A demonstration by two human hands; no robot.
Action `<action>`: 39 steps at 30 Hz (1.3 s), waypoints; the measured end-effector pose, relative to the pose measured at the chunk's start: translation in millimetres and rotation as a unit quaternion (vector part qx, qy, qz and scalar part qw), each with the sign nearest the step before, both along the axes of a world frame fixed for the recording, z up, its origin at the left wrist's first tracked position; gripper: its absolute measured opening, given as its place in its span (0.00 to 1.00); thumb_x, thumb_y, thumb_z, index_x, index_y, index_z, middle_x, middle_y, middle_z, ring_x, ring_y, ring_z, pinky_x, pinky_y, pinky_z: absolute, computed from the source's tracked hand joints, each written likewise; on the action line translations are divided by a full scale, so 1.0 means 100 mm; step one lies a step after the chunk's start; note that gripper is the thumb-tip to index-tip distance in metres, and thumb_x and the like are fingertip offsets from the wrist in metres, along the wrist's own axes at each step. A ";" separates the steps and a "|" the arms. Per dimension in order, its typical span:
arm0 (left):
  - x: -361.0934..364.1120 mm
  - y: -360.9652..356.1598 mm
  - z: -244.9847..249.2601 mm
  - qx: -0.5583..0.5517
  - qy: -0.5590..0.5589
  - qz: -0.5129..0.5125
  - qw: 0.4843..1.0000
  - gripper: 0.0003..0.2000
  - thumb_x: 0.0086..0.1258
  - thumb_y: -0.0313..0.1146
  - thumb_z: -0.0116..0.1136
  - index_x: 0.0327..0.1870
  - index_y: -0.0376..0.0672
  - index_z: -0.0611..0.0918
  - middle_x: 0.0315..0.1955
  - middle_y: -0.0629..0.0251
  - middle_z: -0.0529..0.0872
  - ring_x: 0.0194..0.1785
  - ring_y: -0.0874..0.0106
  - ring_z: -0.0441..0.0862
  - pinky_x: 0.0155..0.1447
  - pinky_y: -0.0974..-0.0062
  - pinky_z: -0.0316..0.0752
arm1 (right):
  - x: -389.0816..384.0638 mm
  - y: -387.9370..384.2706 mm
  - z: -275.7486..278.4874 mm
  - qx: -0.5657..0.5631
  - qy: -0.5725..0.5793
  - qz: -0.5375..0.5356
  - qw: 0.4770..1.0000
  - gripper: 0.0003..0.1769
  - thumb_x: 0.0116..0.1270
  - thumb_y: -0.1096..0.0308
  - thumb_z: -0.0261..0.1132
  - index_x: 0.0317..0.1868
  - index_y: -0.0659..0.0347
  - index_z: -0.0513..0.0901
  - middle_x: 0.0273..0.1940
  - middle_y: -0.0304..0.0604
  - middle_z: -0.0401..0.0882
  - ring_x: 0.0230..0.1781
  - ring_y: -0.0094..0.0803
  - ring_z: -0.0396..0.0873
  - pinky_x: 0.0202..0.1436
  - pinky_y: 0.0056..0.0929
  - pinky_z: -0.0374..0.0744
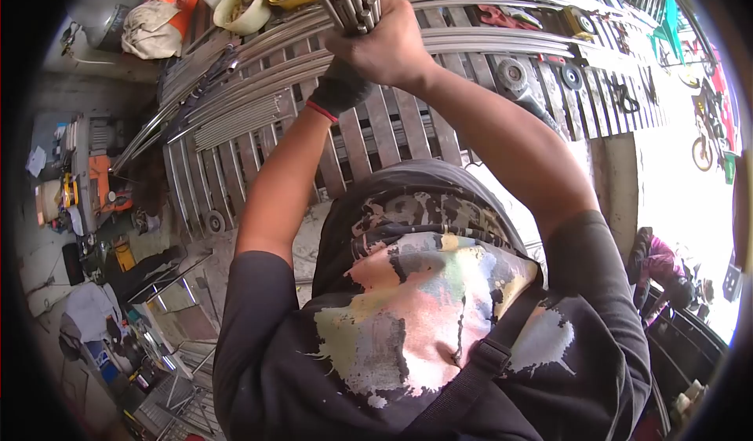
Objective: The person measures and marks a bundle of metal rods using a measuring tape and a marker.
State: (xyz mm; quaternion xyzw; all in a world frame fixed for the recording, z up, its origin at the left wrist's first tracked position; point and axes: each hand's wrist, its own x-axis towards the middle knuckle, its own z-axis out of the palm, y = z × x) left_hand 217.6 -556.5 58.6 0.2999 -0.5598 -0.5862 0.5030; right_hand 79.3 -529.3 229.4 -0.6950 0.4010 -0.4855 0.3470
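Observation:
At the top middle of the view, my right hand, bare, is closed around a bundle of short metal rods. The rods fan out a little above the fist, their upper ends pointing up and left. Just below and against it is my left hand, in a dark glove with a red cuff. Its fingers are hidden behind the right hand, so I cannot see whether they grip the rods. Both arms reach out over a slatted metal workbench, where long thin metal rods lie beneath the hands.
An angle grinder lies right of my hands, near a grinding disc and a red cloth. A pale bowl and a whitish cloth bag sit at the upper left. Another person is low at the right.

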 end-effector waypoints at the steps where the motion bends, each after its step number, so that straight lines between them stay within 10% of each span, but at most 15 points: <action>1: 0.08 -0.01 -0.07 0.005 -0.035 0.009 0.999 0.18 0.78 0.26 0.62 0.67 0.37 0.78 0.60 0.61 0.86 0.62 0.66 0.82 0.66 0.64 0.80 | 0.03 -0.02 -0.10 0.029 -0.019 -0.006 0.999 0.13 0.64 0.64 0.80 0.29 0.63 0.87 0.24 0.36 0.86 0.25 0.21 0.83 0.33 0.30 0.83; 6: 0.18 0.20 -0.03 -0.124 -0.310 0.024 0.942 0.20 0.77 0.20 0.57 0.69 0.37 0.77 0.60 0.58 0.86 0.63 0.65 0.82 0.69 0.64 0.77 | 0.09 -0.06 -0.40 0.057 0.008 -0.008 0.998 0.13 0.63 0.65 0.80 0.29 0.63 0.88 0.25 0.37 0.88 0.26 0.22 0.84 0.34 0.31 0.84; 20: 0.08 0.15 -1.21 0.016 -0.046 0.006 0.999 0.29 0.77 0.16 0.56 0.78 0.42 0.72 0.66 0.62 0.84 0.69 0.70 0.79 0.74 0.67 0.75 | 0.06 -0.07 -1.06 0.189 0.023 0.053 0.980 0.10 0.62 0.68 0.79 0.32 0.65 0.88 0.29 0.39 0.88 0.30 0.24 0.84 0.40 0.33 0.84; 24: -0.01 0.16 -1.21 -0.020 -0.115 0.061 0.991 0.24 0.81 0.22 0.54 0.77 0.43 0.74 0.65 0.61 0.84 0.68 0.68 0.80 0.71 0.66 0.77 | 0.03 -0.14 -1.05 0.201 -0.026 0.078 0.976 0.10 0.62 0.69 0.81 0.32 0.65 0.88 0.28 0.36 0.87 0.30 0.22 0.83 0.38 0.31 0.83; 28: -0.04 0.22 -0.95 -0.291 -0.483 0.120 0.817 0.18 0.87 0.34 0.50 0.73 0.43 0.79 0.63 0.57 0.86 0.68 0.67 0.82 0.70 0.65 0.78 | 0.04 -0.17 -0.75 0.160 -0.056 0.105 0.980 0.11 0.62 0.68 0.82 0.32 0.63 0.87 0.28 0.36 0.87 0.30 0.20 0.82 0.37 0.28 0.83; 31: -0.02 0.31 -0.42 -0.103 -0.671 -0.058 0.732 0.17 0.90 0.39 0.46 0.68 0.42 0.81 0.59 0.59 0.89 0.67 0.69 0.83 0.68 0.66 0.79 | 0.10 -0.16 -0.55 0.154 0.008 0.032 0.988 0.12 0.63 0.67 0.83 0.32 0.63 0.86 0.28 0.35 0.87 0.29 0.20 0.82 0.37 0.28 0.82; 35: -0.19 0.41 -0.80 -0.087 -0.255 0.222 0.937 0.16 0.84 0.37 0.61 0.66 0.41 0.81 0.53 0.67 0.91 0.56 0.71 0.87 0.62 0.68 0.81 | 0.09 -0.15 -0.59 0.118 0.001 0.031 0.993 0.14 0.61 0.66 0.81 0.30 0.62 0.83 0.27 0.34 0.86 0.28 0.18 0.79 0.37 0.27 0.82; 39: -0.15 0.51 -0.75 0.013 -0.153 0.165 0.974 0.31 0.71 0.30 0.76 0.74 0.38 0.78 0.62 0.62 0.91 0.63 0.66 0.88 0.67 0.65 0.81 | 0.04 -0.16 -0.68 0.132 0.003 0.082 0.988 0.13 0.62 0.68 0.80 0.31 0.63 0.83 0.27 0.35 0.86 0.28 0.18 0.79 0.37 0.28 0.82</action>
